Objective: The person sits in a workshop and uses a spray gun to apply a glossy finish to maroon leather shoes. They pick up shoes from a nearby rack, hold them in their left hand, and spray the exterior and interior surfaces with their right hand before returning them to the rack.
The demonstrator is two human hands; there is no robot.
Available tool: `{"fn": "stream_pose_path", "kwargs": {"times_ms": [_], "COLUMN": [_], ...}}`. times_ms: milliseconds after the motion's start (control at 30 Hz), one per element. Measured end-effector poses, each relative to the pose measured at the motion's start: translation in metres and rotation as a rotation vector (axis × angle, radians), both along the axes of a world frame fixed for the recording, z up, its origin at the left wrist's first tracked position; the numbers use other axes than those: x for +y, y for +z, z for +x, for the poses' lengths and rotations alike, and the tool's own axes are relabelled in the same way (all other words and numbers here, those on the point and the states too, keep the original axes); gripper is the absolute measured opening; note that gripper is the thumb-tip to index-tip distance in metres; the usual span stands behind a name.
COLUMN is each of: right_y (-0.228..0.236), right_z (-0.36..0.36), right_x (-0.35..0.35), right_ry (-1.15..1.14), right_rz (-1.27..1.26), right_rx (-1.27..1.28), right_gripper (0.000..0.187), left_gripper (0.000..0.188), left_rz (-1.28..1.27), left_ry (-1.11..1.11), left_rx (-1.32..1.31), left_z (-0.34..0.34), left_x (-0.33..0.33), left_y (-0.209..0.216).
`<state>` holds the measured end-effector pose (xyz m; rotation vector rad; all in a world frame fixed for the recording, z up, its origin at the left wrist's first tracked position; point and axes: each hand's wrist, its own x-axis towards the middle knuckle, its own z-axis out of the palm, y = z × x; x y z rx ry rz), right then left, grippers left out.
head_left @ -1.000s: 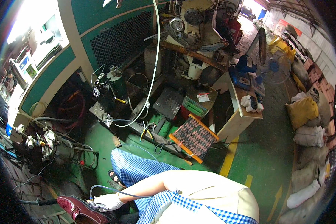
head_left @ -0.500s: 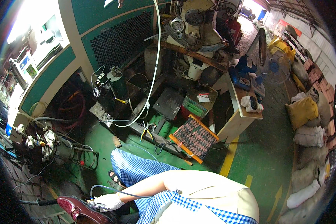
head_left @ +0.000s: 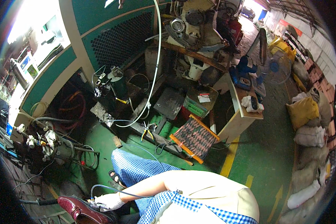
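Note:
My right hand (head_left: 109, 202), in a white glove, is low at the left, its fingers closed beside a burgundy leather shoe (head_left: 75, 207). A thin blue hose (head_left: 120, 189) loops over the wrist and down to the fingers, which grip its end; whatever fitting is there is too small to make out. Toe outward to the left, the shoe has its dark opening close to the glove. My left hand does not show. Blue-checked cloth (head_left: 136, 166) covers my knee, and a sandalled foot (head_left: 116, 178) rests on the green floor below it.
A wooden folding stool (head_left: 195, 137) with a woven seat stands ahead. Pliers (head_left: 148, 133) lie on a dark beam. A white hose (head_left: 156, 71) hangs down nearby. Beyond are a pale bench (head_left: 233, 125), a fan (head_left: 274, 67) and stacked sacks (head_left: 304, 112). Pipes and valves (head_left: 44, 142) crowd the left.

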<state>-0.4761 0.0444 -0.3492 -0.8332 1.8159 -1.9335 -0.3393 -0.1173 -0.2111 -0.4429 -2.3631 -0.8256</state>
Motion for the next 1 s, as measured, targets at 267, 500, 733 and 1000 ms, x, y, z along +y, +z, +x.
{"fn": "stream_pose_path", "kwargs": {"times_ms": [267, 500, 733, 1000], "right_y": [-0.066, -0.059, -0.026, 0.011], "right_z": [-0.011, -0.009, -0.007, 0.005], "right_x": [-0.039, -0.033, -0.011, 0.015], "right_ry": [-0.177, -0.183, 0.016, 0.004], "right_rz": [-0.058, 0.018, 0.119, 0.129], "right_rx": [0.212, 0.269, 0.185, 0.136], "right_gripper": [0.034, 0.032, 0.06, 0.06], "left_gripper": [0.019, 0.036, 0.049, 0.041], "left_rz": [-0.004, 0.048, 0.07, 0.057], "left_ry": [0.005, 0.007, 0.02, 0.016], "left_rx": [-0.028, -0.044, -0.061, -0.028], "left_z": [0.0, -0.001, 0.003, 0.004], "left_x": [0.003, -0.012, -0.019, -0.015], "left_y": [0.001, -0.024, -0.03, -0.023]}}
